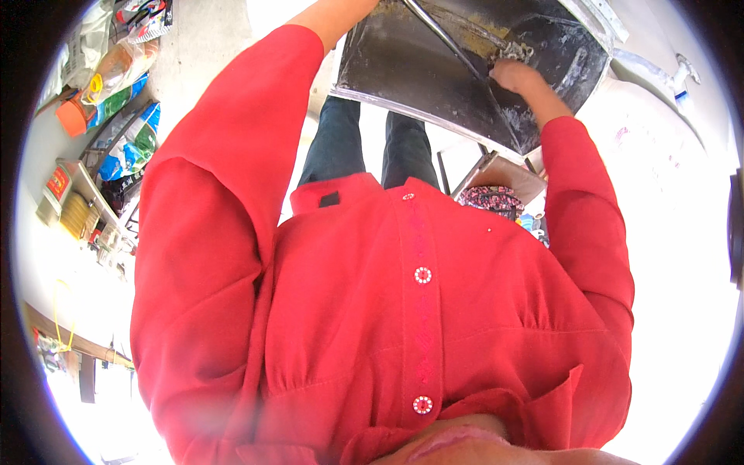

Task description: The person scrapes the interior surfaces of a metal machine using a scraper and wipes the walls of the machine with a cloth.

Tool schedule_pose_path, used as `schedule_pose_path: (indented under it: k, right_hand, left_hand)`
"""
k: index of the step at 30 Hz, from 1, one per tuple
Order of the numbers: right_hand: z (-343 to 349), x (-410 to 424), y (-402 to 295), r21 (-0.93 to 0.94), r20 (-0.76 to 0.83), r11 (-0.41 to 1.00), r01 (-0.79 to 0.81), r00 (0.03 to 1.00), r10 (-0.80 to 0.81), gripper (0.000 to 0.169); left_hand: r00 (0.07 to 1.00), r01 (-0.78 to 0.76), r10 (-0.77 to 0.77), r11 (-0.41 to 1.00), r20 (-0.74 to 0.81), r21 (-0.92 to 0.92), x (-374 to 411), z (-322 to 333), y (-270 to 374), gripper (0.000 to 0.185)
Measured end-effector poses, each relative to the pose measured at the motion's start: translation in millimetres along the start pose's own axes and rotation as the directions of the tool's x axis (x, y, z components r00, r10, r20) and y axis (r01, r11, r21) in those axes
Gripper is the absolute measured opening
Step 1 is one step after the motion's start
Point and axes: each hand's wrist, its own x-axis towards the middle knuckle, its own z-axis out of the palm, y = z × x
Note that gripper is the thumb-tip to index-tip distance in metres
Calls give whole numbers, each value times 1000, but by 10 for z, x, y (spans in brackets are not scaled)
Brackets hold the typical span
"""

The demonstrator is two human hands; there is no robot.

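Observation:
A dark, stained metal basin or tray (418,104) with a pale rim lies at the top, in front of my red-sleeved arms. My right hand (514,75) is inside it, fingers curled, touching a crumpled greyish clump (517,51); whether the fingers close on the clump is not clear. A shiny metal rod (442,36) runs diagonally across the basin and ends close to my right hand. The left forearm (343,20) reaches past the upper edge of the picture beside the basin, so my left hand is out of view.
Bags, an orange container (72,118) and a yellow-bristled brush (75,215) are at the left. A tap-like fitting (686,72) is at the upper right. Below the basin, a patterned cloth item (493,199) is beside a brown board (511,171).

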Motion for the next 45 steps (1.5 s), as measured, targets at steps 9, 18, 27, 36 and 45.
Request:
schedule_pose_path:
  k: [9,18,27,36,45]
  right_hand:
    - [62,-122,-193,24,11,981,-191,982,190,35]
    - [-338,-339,48,406,406,858,-314,903,138,31]
    - [142,-295,-102,199,76,963,-181,983,169,45]
    - [-399,-457,165,280,375,940,-196,924,81,27]
    - [15,-526,-433,89,20,937,-339,941,338,37]
  left_hand:
    - [1000,4,-4,1000,11,0,-7,-60,-17,40]
    - [1000,17,-17,1000,12,-3,12,1,-36,37]
    - [1000,20,-20,1000,-8,20,27,-23,-30,36]
    - [1000,19,-19,1000,6,-4,-13,-12,-34,35]
    - [1000,13,-13,1000,9,16,23,-28,-39,35]
